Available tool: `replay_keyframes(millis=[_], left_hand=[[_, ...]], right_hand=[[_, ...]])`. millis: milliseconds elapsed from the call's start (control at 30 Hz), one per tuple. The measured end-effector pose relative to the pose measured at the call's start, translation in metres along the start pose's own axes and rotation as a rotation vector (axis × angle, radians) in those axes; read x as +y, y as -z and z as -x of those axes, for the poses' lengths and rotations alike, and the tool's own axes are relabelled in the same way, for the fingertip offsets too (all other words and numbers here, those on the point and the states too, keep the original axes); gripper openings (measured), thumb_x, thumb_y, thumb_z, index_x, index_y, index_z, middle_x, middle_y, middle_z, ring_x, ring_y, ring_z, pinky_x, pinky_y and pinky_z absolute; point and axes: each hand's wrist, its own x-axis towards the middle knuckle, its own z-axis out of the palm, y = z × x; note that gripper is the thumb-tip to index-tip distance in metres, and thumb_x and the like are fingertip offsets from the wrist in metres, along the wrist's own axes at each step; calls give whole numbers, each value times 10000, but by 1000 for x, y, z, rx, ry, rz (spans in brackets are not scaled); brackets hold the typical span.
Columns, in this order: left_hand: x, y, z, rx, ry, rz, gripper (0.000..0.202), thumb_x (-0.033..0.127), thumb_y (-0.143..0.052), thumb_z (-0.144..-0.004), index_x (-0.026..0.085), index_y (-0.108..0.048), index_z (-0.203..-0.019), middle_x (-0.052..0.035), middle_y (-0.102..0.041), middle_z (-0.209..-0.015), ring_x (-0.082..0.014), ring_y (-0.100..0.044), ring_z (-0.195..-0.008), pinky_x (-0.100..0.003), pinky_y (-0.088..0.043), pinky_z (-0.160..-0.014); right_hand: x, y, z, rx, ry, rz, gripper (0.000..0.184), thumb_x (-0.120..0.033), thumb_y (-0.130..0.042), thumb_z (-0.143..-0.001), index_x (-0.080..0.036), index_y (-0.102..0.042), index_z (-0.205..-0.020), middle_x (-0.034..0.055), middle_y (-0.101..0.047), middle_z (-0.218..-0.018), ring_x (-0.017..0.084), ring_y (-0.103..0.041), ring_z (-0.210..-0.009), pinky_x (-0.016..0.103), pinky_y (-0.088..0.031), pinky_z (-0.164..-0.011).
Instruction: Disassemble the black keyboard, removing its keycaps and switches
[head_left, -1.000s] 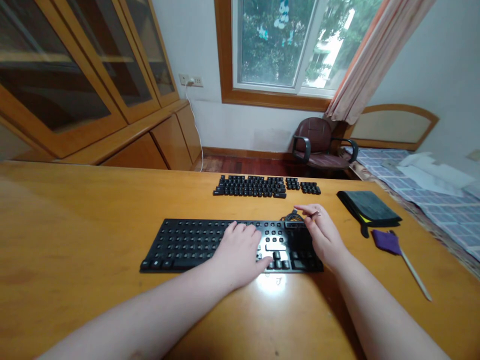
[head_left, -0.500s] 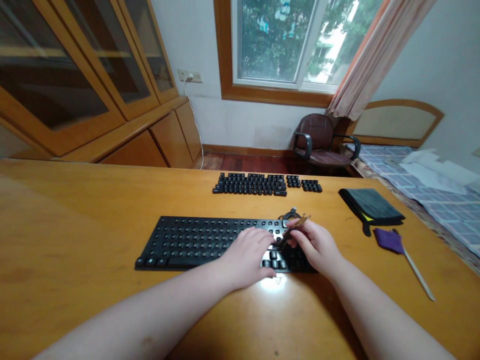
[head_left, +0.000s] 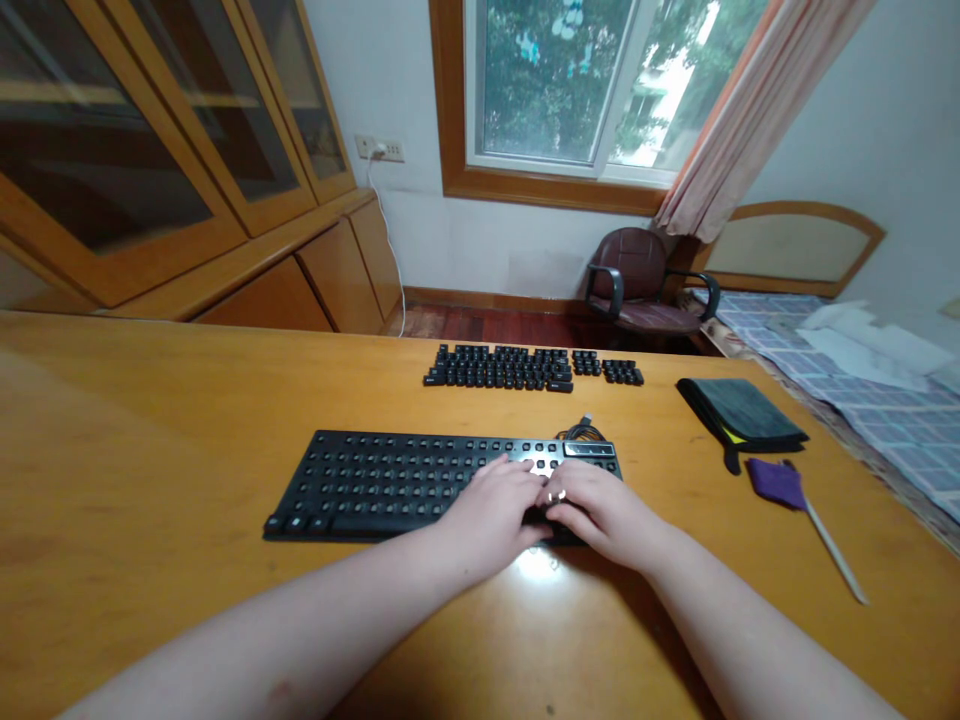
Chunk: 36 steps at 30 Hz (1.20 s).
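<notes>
A black keyboard (head_left: 375, 480) lies on the wooden table, most of its keycaps off and the small switch posts showing. A few caps remain along its bottom left edge. My left hand (head_left: 499, 505) rests over its right-centre part, fingers stretched over the keys and thumb apart. Touching or almost touching it, my right hand (head_left: 600, 510) is closed over the right end of the board. Shiny glints at its fingertips come from a small metal tool (head_left: 556, 497), mostly hidden by the fingers. The keys under both hands are covered.
Removed black keycaps (head_left: 502, 370) stand in rows near the table's far edge. A coiled cable (head_left: 583, 430) lies behind the keyboard. To the right are a folded dark cloth (head_left: 742, 412), a purple pouch (head_left: 777, 484) and a thin pale stick (head_left: 836, 550).
My right hand has moved left and turned over, bringing the small brass-coloured tool down to the keys beside my left hand. The keyboard has shifted slightly left in view.
</notes>
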Motion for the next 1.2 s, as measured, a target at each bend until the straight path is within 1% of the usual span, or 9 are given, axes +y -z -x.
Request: replay_keyframes(millis=[100, 233, 333, 467, 533, 667, 867, 1000, 1200], left_hand=[[0, -3, 0, 16, -13, 15, 247, 216, -643, -727, 237, -632, -973, -42, -668, -1054, -239, -523, -1135, -481, -268, -1061], [-3, -8, 1, 33, -41, 29, 212, 220, -605, -766, 227, -642, -975, -49, -668, -1071, -235, -519, -1148, -471, -282, -1063], [-4, -9, 0, 35, -33, 57, 225, 272, -601, -788, 219, -645, -1002, -52, -667, -1086, -236, -510, -1166, -429, -325, -1048], [-4, -8, 0, 28, -16, 77, 216, 230, -615, -769, 230, -656, -981, -37, -671, -1084, -239, -521, -1156, -393, -369, -1018], [-3, -7, 0, 46, 24, 91, 213, 239, -606, -772, 242, -653, -979, -29, -675, -1067, -238, -548, -1117, -388, -404, -981], [1, -5, 1, 110, 97, 140, 197, 220, -570, -781, 244, -634, -965, -8, -683, -971, -197, -616, -935, -337, -468, -872], [2, -4, 1, 241, 113, 247, 194, 196, -583, -775, 220, -620, -964, -5, -665, -958, -164, -605, -912, -283, -472, -842], [0, -3, -1, 255, 147, 285, 201, 177, -614, -743, 208, -615, -941, -6, -665, -950, -168, -608, -910, -294, -476, -847], [2, -1, 1, 215, 78, 353, 394, 108, -598, -727, 222, -529, -1097, -9, -649, -1044, -160, -610, -960, -300, -466, -897]], right_hand=[[1, 1, 0, -14, 139, 49, 106, -244, -497, -880, -201, -593, -893, 65, -661, -801, 170, -592, -786, 322, -481, -743], [6, -1, 5, 29, 199, 62, 131, -218, -464, -888, -212, -590, -924, 60, -680, -809, 158, -627, -774, 306, -499, -738], [11, -5, 9, 105, 122, 39, 122, -235, -490, -881, -220, -611, -885, 55, -691, -772, 158, -646, -733, 288, -511, -705], [13, -8, 11, 154, -21, 26, 141, -267, -514, -872, -221, -640, -830, 52, -692, -730, 168, -652, -698, 280, -514, -661], [12, -7, 11, 215, -80, 8, 151, -264, -509, -875, -223, -647, -829, 46, -698, -747, 165, -653, -694, 278, -514, -652], [8, -6, 11, 326, -124, -54, 120, -243, -539, -857, -218, -657, -856, 40, -707, -785, 165, -659, -710, 277, -518, -658], [8, -9, 10, 436, -194, -191, 104, -246, -574, -836, -215, -671, -857, 37, -706, -789, 170, -660, -749, 291, -522, -712], [9, -11, 9, 471, -268, -180, 127, -294, -591, -821, -218, -693, -821, 36, -712, -748, 179, -667, -708, 289, -529, -682], [6, -16, 9, 464, -386, -155, 167, -338, -596, -810, -209, -689, -759, 32, -704, -703, 178, -652, -638, 279, -514, -618]])
